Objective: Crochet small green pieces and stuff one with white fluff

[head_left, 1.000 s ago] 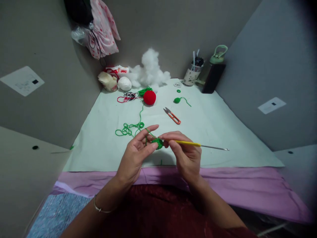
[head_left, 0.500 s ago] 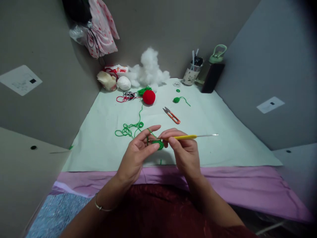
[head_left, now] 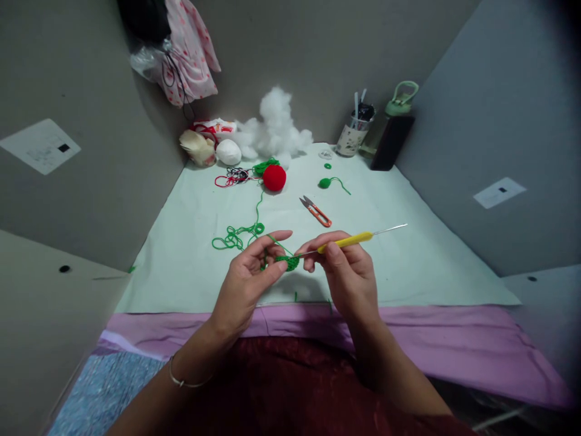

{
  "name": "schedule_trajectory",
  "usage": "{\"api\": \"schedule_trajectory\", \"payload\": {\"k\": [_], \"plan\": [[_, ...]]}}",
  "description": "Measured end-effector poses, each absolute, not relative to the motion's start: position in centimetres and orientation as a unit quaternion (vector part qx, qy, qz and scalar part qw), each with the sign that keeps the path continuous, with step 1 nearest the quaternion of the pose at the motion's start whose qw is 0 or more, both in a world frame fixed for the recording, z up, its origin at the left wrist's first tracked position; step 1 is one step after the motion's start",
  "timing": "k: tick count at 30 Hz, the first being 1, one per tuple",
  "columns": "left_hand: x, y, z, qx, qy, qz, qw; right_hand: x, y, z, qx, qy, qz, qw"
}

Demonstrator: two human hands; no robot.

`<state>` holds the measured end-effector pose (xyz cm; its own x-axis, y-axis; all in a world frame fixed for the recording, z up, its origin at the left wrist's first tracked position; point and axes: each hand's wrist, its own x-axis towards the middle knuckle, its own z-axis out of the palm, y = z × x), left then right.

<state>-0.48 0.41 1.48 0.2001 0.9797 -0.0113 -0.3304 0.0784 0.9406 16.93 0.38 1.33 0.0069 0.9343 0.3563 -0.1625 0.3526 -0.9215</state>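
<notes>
Left forearm (head_left: 190,363): slants up from the bottom toward the near edge of the worktop (head_left: 431,266).
Left wrist (head_left: 224,324): nearly straight, just on the person's side of that edge.
Left hand (head_left: 245,275): thumb (head_left: 271,277) pressed inward in a pinch — index finger (head_left: 278,235) raised and stretched to the right, the other fingers curled and partly hidden.
Right forearm (head_left: 403,366): rises from the lower right, leaning left.
Right wrist (head_left: 367,324): also by the near edge.
Right hand (head_left: 350,266): pen-like grip — thumb against index finger, lower fingers bent.
Gap: fingertips near each other.
</notes>
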Motion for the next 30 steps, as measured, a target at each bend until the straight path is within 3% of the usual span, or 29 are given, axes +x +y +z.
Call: {"api": "schedule_trajectory", "payload": {"k": [4, 10, 14, 16, 18, 21, 23, 27, 30], "plan": [[-0.6, 0.4, 1.5, 0.462, 0.386, 0.523, 0.603, 17.2, -0.4, 2.0, -0.376, -0.622, 0.340, 0.597], [-0.1, 0.0, 1.6, 0.485, 0.414, 0.543, 0.546, 17.0, -0.6, 1.4, -0.331, -0.790, 0.054, 0.513], [0.2, 0.1, 1.8, 0.385, 0.360, 0.529, 0.666, 16.7, -0.5, 0.3, -0.337, -0.795, -0.068, 0.499], [0.0, 0.4, 2.0, 0.323, 0.326, 0.489, 0.742, 16.8, -0.5, 0.2, -0.338, -0.777, -0.028, 0.531], [-0.3, 0.7, 2.1, 0.286, 0.315, 0.469, 0.774, 16.9, -0.5, 0.4, -0.344, -0.731, 0.088, 0.583], [-0.5, 0.9, 2.2, 0.283, 0.317, 0.494, 0.759, 16.8, -0.1, 0.9, -0.341, -0.628, 0.260, 0.650], [-0.5, 0.8, 2.1, 0.308, 0.316, 0.500, 0.745, 16.6, 0.2, 1.1, -0.331, -0.599, 0.313, 0.659], [0.0, 0.5, 1.8, 0.366, 0.333, 0.507, 0.706, 16.4, 0.1, 0.9, -0.354, -0.630, 0.304, 0.620], [0.3, 0.4, 1.6, 0.375, 0.340, 0.525, 0.684, 16.3, -0.7, 0.5, -0.382, -0.682, 0.199, 0.591]]}}
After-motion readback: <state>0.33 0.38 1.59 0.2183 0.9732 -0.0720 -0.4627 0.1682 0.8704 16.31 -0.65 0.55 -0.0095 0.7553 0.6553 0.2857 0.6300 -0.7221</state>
